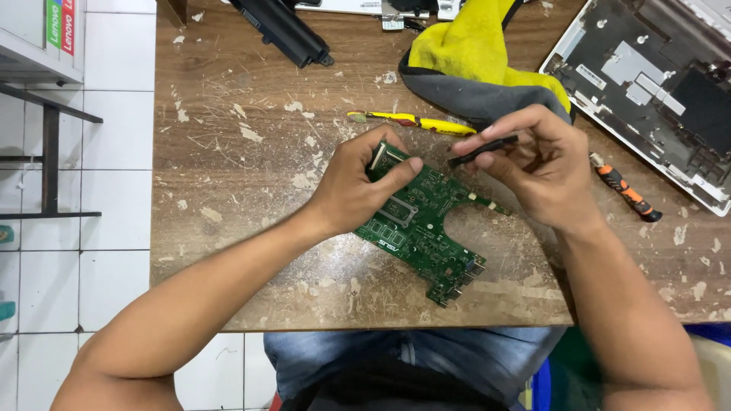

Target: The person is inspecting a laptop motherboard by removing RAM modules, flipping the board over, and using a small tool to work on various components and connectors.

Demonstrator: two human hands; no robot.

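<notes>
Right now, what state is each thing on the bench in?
Left hand: gripping green circuit board, which lies flat on table.
Right hand: pinching small black tool, raised.
Yellow tool: lying loose.
Orange screwdriver: lying loose.
Laptop shell: opened, insides exposed.
Yellow cloth: crumpled.

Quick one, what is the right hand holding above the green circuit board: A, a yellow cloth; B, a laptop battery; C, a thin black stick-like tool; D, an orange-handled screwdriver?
C: the right hand pinches a thin black tool above the green circuit board, while the orange-handled screwdriver lies on the table.
</notes>
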